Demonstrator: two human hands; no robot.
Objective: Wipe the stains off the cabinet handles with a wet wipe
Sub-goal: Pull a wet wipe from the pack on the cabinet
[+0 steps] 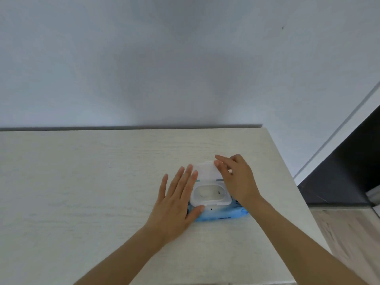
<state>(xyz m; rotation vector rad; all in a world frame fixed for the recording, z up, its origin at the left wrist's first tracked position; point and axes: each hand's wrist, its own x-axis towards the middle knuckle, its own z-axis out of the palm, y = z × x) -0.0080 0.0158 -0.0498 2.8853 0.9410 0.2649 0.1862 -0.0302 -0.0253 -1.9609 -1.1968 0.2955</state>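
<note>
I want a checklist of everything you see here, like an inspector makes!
Surface: pale wood-grain cabinet top, set against a grey wall.
Job's things: blue wet wipe pack lying flat; its white flip lid is open, showing the oval opening. No wipe pulled out yet. Cabinet handles not in view.
Clutter: nothing seen.
Hands: left hand rests flat on the pack's left end, fingers straight; right hand touches the raised lid with its fingertips.
Cables: nothing seen.
Surroundings: dark panel and wooden floor to the right.
</note>
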